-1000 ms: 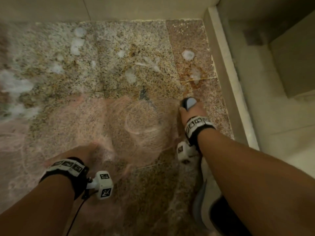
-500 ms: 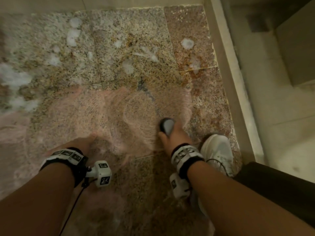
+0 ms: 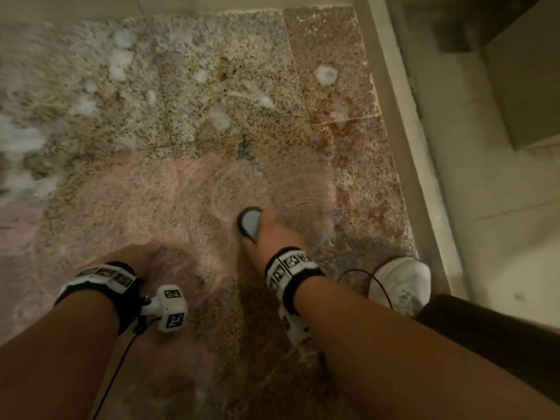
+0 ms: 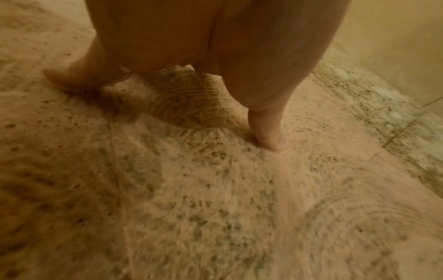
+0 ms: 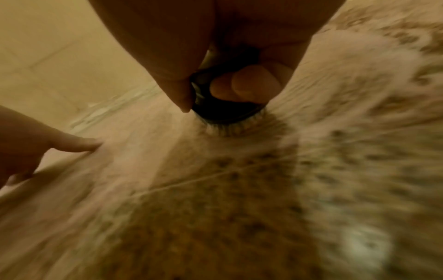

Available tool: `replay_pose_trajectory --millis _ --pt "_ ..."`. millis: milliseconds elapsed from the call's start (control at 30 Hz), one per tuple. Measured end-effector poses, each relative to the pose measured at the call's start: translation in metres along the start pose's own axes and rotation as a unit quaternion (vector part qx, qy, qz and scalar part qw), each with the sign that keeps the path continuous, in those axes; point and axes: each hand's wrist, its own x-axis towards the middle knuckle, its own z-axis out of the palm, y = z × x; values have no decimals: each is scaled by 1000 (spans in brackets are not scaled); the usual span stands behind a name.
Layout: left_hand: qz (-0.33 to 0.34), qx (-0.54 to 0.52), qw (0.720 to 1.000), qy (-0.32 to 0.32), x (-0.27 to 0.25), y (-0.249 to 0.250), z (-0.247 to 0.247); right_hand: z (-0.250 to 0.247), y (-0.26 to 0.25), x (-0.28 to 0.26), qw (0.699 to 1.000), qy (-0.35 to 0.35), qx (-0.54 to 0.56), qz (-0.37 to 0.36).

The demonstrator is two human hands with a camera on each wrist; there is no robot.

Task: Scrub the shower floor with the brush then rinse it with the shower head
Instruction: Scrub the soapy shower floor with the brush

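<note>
Nearby, white shoe [image 3: 403, 283] beside curb [image 3: 403, 140].

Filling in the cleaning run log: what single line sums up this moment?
phase: scrubbing | right hand: grips brush, bristles on shower floor | left hand: fingertips braced on floor | shower head: not in view

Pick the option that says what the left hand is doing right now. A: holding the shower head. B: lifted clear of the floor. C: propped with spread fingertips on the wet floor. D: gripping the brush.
C: the left hand plants its fingertips on the shower floor, while the right hand grips the brush.
</note>
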Motion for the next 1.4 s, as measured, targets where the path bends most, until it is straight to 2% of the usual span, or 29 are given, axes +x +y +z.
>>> replay_pose_trajectory --millis 67,167,267,333,433,533,633,767,900,1000,1033,1100,1200,1267,1333,1400 --pt "-5 18 1000 -12 3 1 -1 -12 28 -4 998 0 52 34" --pt "-7 13 1000 -15 9 -3 0 -44 78 0 983 76 110 124" --pt "-15 24 1000 -9 12 -4 3 -83 109 17 948 145 180 221" --pt "-11 33 999 -10 16 -6 3 -104 105 31 928 174 219 246" --pt "-5 37 999 -22 41 -18 4 -109 72 44 930 199 230 204" --pt "-4 -5 1000 -21 75 -37 7 -86 30 43 969 121 180 117" --pt "-5 -16 1000 -21 24 -8 2 -58 22 28 987 53 130 75" --pt "-25 3 1000 -7 2 3 1 -55 61 16 986 70 112 99" --pt "2 40 999 0 -10 -1 2 -83 103 23 970 139 98 174" --pt "16 3 1000 13 -19 2 1 -101 100 39 955 162 136 209" --pt "25 38 999 10 -23 3 2 -100 90 44 954 162 140 208" --pt "23 143 989 -1 -26 8 2 -87 61 54 970 143 113 162" --pt "33 193 981 1 -27 11 -3 -38 2 49 996 73 37 35" --pt "42 226 973 0 -31 9 -5 -1 -20 25 998 13 -41 -40" --pt "51 237 970 -2 -25 5 -5 14 -16 5 990 -47 -103 -86" --pt "44 231 972 -7 -21 3 -6 2 8 5 989 -41 -107 -94"
